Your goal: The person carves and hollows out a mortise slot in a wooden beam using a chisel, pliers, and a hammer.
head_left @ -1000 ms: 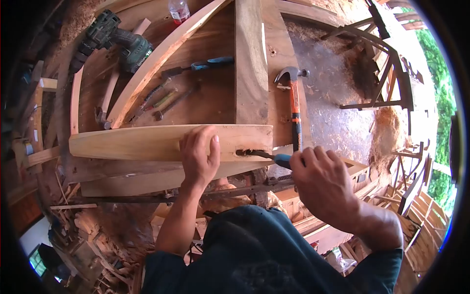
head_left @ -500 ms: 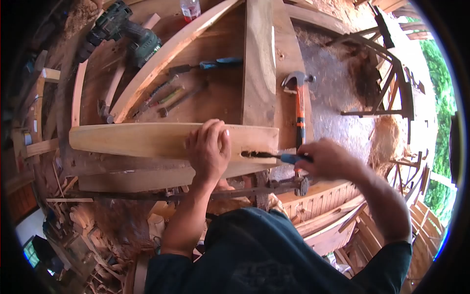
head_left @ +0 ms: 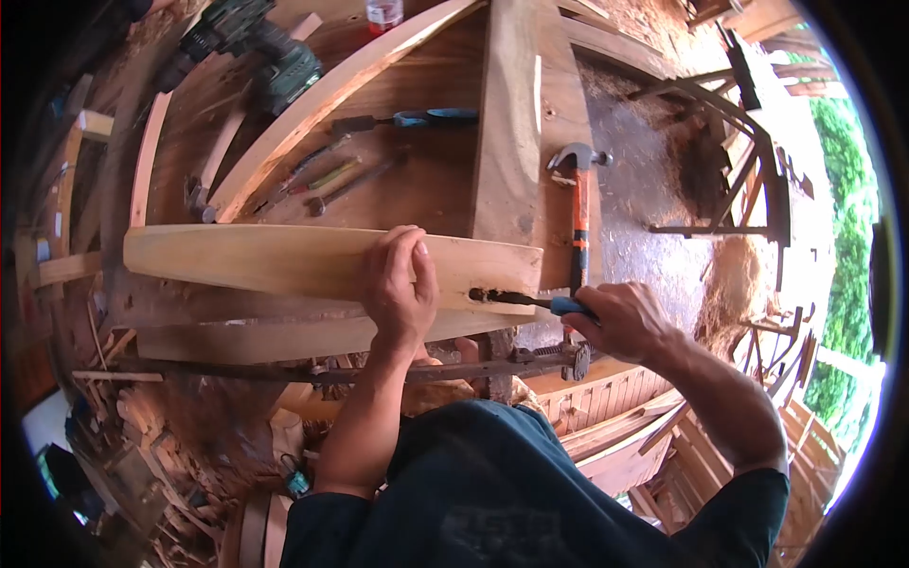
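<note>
My left hand point(head_left: 402, 284) is wrapped over the middle of a long pale wooden piece point(head_left: 256, 257), which tapers at its left end. Near the right end of that piece is a dark, rough-edged slot point(head_left: 481, 294). My right hand point(head_left: 625, 319) grips the blue handle of a chisel point(head_left: 559, 306), and the chisel's dark blade lies in the slot. Just behind my right hand, a claw hammer point(head_left: 580, 204) with an orange and black handle rests with its head away from me. A metal bar clamp point(head_left: 417, 373) runs under the near side of the wood.
At the far left lie a green cordless drill point(head_left: 284, 71) and a curved wooden strip point(head_left: 331, 95). Another blue-handled chisel point(head_left: 431, 117) and thin tools lie beyond the wood. A plank point(head_left: 507, 142) points away from me. A dark frame point(head_left: 772, 180) stands at the right.
The long wooden piece has tilted slightly, its left end moving away from me. My right hand has shifted a little to the right with the chisel. The whole view has also shifted.
</note>
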`<state>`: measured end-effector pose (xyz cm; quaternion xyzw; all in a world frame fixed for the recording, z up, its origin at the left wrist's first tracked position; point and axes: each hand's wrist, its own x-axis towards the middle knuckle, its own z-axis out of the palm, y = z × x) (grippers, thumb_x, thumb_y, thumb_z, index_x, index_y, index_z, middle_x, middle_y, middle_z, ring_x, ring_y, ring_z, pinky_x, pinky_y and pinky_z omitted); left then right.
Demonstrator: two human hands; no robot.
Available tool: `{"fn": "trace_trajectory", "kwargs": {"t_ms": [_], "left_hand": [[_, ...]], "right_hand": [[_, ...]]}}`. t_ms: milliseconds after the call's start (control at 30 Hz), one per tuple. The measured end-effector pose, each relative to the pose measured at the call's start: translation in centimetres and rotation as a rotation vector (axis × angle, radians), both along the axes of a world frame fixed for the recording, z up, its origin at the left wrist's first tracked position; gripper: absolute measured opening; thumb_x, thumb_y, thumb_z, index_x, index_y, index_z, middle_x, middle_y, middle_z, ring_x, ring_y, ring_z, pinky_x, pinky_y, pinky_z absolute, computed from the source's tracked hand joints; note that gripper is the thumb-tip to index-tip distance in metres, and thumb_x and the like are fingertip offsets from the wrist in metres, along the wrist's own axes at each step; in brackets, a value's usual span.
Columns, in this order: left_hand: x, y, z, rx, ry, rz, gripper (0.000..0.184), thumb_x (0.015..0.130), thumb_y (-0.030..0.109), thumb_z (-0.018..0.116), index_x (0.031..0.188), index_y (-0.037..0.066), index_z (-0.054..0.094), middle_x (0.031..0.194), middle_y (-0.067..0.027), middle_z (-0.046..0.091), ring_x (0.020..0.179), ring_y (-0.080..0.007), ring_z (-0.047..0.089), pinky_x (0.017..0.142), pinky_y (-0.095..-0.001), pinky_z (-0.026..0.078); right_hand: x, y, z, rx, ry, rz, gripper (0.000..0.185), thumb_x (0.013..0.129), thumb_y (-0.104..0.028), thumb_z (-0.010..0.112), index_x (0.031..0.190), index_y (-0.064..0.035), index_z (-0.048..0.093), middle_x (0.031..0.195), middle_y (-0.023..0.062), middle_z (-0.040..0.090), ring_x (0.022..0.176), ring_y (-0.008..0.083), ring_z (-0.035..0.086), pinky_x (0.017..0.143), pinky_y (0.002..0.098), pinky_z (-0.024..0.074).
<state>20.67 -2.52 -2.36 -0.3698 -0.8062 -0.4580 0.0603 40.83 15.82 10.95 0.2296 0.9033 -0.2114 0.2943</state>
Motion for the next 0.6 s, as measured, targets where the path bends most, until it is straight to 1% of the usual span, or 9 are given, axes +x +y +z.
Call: {"fn": "trace_trajectory", "kwargs": {"t_ms": [67,133,167,267,300,400,433,533,600], "left_hand": [[0.2,0.3,0.0,0.061,-0.039,0.018,0.013,0.095,0.002,0.06,0.106,0.002,0.067,0.106,-0.0132,0.069,0.098,-0.0328,0.066,0.087,-0.0416,0.052],[0.6,0.0,0.1,0.038,-0.044,0.019,0.013,0.096,0.002,0.059,0.106,0.002,0.066,0.105,-0.0136,0.069,0.098,-0.0331,0.066,0.087,-0.0412,0.052],[0.5,0.4,0.0,0.04,-0.035,0.024,0.012,0.096,0.002,0.059,0.106,0.002,0.066,0.104,-0.0138,0.069,0.098,-0.0333,0.066,0.087,-0.041,0.052],[0.4,0.2,-0.6,0.069,-0.029,0.027,0.013,0.094,0.003,0.06,0.106,0.003,0.066,0.105,-0.0128,0.069,0.098,-0.0322,0.066,0.086,-0.0415,0.053],[0.4,0.0,-0.4,0.088,-0.054,0.028,0.013,0.094,0.003,0.06,0.106,0.002,0.066,0.105,-0.0137,0.068,0.098,-0.0323,0.066,0.086,-0.0415,0.053],[0.5,-0.3,0.0,0.117,-0.137,0.036,0.012,0.099,0.004,0.056,0.107,0.0,0.064,0.106,-0.0154,0.067,0.099,-0.032,0.065,0.09,-0.04,0.051],[0.3,-0.2,0.1,0.136,-0.156,0.027,0.012,0.1,0.005,0.056,0.108,0.0,0.064,0.106,-0.0156,0.067,0.099,-0.032,0.065,0.09,-0.0399,0.051],[0.2,-0.6,0.3,0.15,-0.184,0.024,0.012,0.099,0.005,0.057,0.108,0.0,0.064,0.105,-0.0156,0.067,0.099,-0.0323,0.065,0.089,-0.04,0.051],[0.4,-0.6,0.2,0.125,-0.168,0.022,0.012,0.097,0.005,0.059,0.107,0.002,0.065,0.103,-0.0152,0.067,0.097,-0.0327,0.066,0.087,-0.0406,0.052]], "right_hand": [[-0.6,-0.2,-0.4,0.031,-0.025,-0.01,0.036,0.098,-0.041,0.063,0.095,-0.0057,0.068,0.077,0.0167,0.069,0.074,0.0361,0.07,0.069,0.0508,0.0543],[-2.7,-2.1,0.8,0.087,-0.09,-0.059,0.035,0.098,-0.041,0.062,0.095,-0.0063,0.069,0.077,0.0171,0.068,0.073,0.0356,0.07,0.068,0.0508,0.0538],[-3.4,-2.3,1.8,0.137,-0.078,0.017,0.034,0.098,-0.041,0.063,0.096,-0.0074,0.069,0.08,0.0167,0.07,0.074,0.0338,0.07,0.067,0.0497,0.053],[-0.7,-0.2,1.1,-0.015,-0.07,-0.054,0.033,0.098,-0.041,0.063,0.095,-0.0087,0.07,0.08,0.0143,0.071,0.072,0.0318,0.07,0.065,0.0475,0.0526],[0.8,0.8,1.0,-0.049,-0.015,-0.045,0.031,0.097,-0.041,0.064,0.095,-0.0111,0.071,0.078,0.0115,0.071,0.07,0.0318,0.069,0.064,0.0464,0.0523],[2.4,0.9,1.0,-0.028,0.141,-0.051,0.029,0.097,-0.041,0.065,0.092,-0.0126,0.072,0.073,0.0105,0.069,0.067,0.0329,0.068,0.064,0.0462,0.0518],[2.2,0.9,1.2,-0.026,0.157,-0.061,0.031,0.096,-0.043,0.065,0.091,-0.0133,0.073,0.073,0.0103,0.069,0.067,0.0337,0.068,0.063,0.0465,0.0512],[0.7,0.3,4.1,0.129,-0.006,0.004,0.035,0.097,-0.045,0.063,0.09,-0.0121,0.073,0.073,0.0118,0.069,0.068,0.0336,0.069,0.063,0.0458,0.0526],[-0.7,0.1,4.3,0.148,-0.087,0.029,0.037,0.097,-0.045,0.062,0.091,-0.0109,0.073,0.074,0.0135,0.07,0.069,0.0344,0.069,0.065,0.0459,0.054]]}}
